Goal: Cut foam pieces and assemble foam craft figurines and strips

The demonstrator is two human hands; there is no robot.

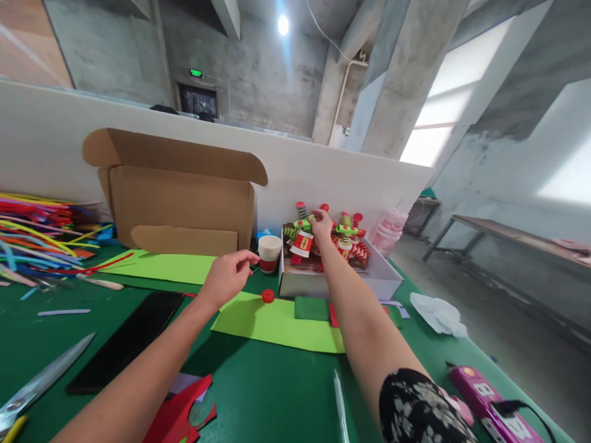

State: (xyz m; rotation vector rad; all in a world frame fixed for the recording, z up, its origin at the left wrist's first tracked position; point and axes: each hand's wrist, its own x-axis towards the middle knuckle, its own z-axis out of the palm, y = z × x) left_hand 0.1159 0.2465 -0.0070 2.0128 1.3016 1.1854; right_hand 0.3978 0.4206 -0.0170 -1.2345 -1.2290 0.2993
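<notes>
We seemed to be arranging paper-cup crafts [302, 244], needing gentleness, right hand [322, 226] grip unclear, left hand [226, 277] loosely spread

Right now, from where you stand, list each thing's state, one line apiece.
White box: open, filled with paper crafts
Brown cardboard box: open, flaps spread
Paper cups: stacked, upright
Red disc: lying flat
Red paper: cut into
Black slab: flat, dark
Ceiling lamp: lit
Left hand: raised, seemingly empty
Right hand: at the crafts, grip unclear
</notes>
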